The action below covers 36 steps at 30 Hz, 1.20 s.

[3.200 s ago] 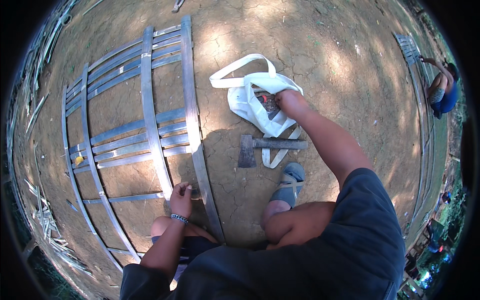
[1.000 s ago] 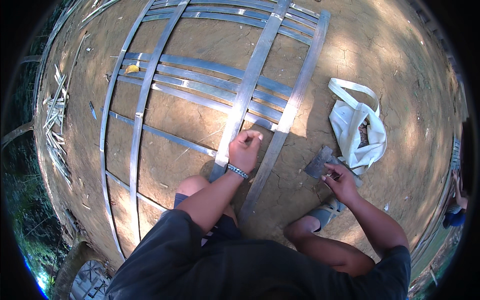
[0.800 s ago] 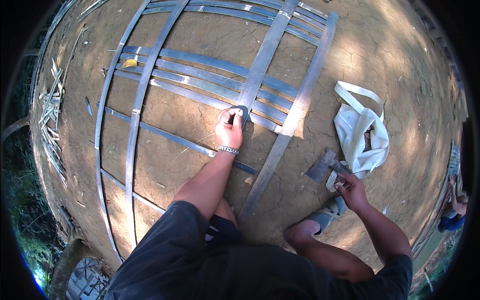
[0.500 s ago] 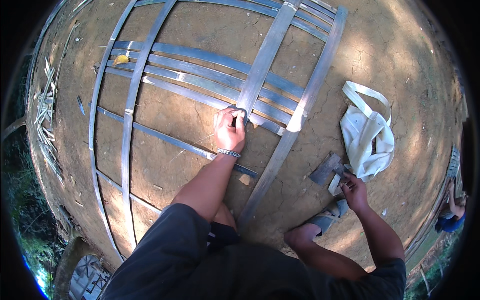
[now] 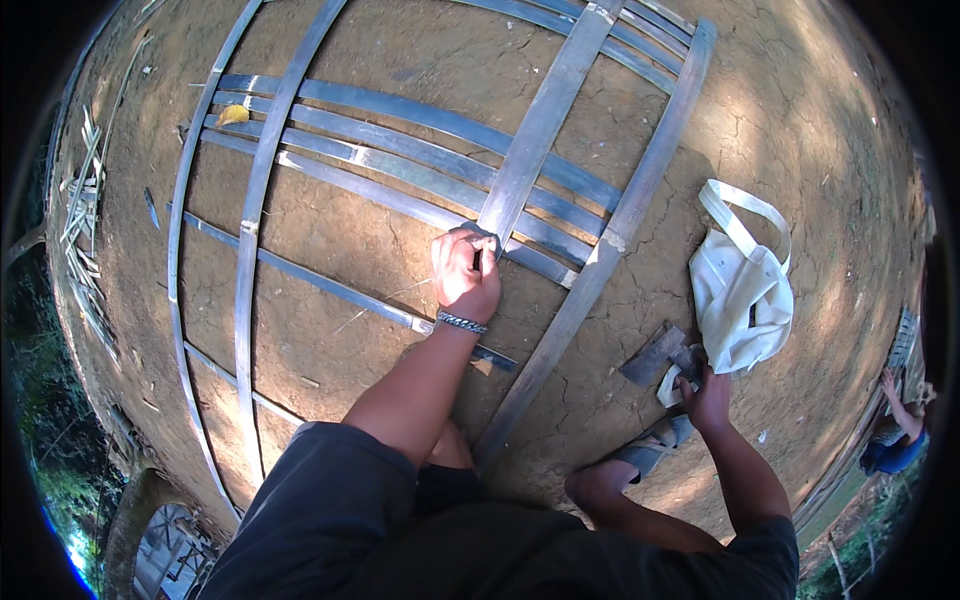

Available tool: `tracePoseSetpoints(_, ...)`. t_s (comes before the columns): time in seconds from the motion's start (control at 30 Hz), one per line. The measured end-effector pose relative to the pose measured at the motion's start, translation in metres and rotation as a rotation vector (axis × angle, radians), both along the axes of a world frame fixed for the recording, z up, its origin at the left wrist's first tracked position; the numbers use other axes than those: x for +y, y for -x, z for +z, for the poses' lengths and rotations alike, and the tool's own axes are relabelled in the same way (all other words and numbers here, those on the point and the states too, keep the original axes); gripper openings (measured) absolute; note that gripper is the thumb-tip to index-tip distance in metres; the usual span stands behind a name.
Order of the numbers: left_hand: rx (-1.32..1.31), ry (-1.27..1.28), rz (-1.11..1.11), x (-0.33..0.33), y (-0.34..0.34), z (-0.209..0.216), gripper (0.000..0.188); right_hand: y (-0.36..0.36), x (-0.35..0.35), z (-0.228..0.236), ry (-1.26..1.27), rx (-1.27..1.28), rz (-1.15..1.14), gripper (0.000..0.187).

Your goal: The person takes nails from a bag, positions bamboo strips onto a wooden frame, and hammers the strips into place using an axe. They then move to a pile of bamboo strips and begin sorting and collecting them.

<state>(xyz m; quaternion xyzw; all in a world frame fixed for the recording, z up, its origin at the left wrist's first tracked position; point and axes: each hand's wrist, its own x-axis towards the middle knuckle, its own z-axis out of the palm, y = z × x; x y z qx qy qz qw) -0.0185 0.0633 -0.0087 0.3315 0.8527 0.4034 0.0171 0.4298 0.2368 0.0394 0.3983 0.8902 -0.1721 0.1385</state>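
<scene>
Left hand [image 5: 467,270] gripping end of wide slat [image 5: 545,118]; right hand [image 5: 708,396] at hatchet [image 5: 652,355], near white bag [image 5: 742,305].

Left hand [image 5: 466,272] curls, right hand [image 5: 710,395] reaches down.

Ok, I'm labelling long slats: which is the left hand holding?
Third long slat from the left: the left hand grips its near end; no hand touches the others.

Looking steeply down from the wearer's head, above and behind the fingers [image 5: 449,250] of the left hand [image 5: 467,278], onto dirt ground [image 5: 820,220]. Near enough to take in both forearms [image 5: 412,388] and a dark shirt [image 5: 500,548] below the fingers; wide enough, through a fisheye, to reach the slatted frame [image 5: 548,115] beyond them and the white bag [image 5: 738,300] to their right. Bends straight edges toward the rim.
</scene>
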Motion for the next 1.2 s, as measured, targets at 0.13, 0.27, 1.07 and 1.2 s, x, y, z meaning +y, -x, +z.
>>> tracePoseSetpoints(0.13, 0.018, -0.004, 0.025, 0.002, 0.0, 0.002, 0.01, 0.007, 0.008, 0.004, 0.067, -0.027, 0.027, 0.064)
tracePoseSetpoints(0.27, 0.008, 0.007, 0.045, 0.0, 0.0, 0.001, 0.01, 0.018, 0.005, 0.02, 0.228, -0.092, -0.076, 0.061)
tracePoseSetpoints(1.07, 0.013, 0.006, 0.093, 0.003, -0.003, 0.004, 0.012, 0.292, -0.058, 0.059, 0.661, 0.334, 0.039, 0.06)
tracePoseSetpoints(1.2, 0.05, 0.003, 0.096, 0.003, -0.002, 0.002, 0.015, 0.298, -0.06, 0.05, 0.654, 0.361, 0.061, 0.059)
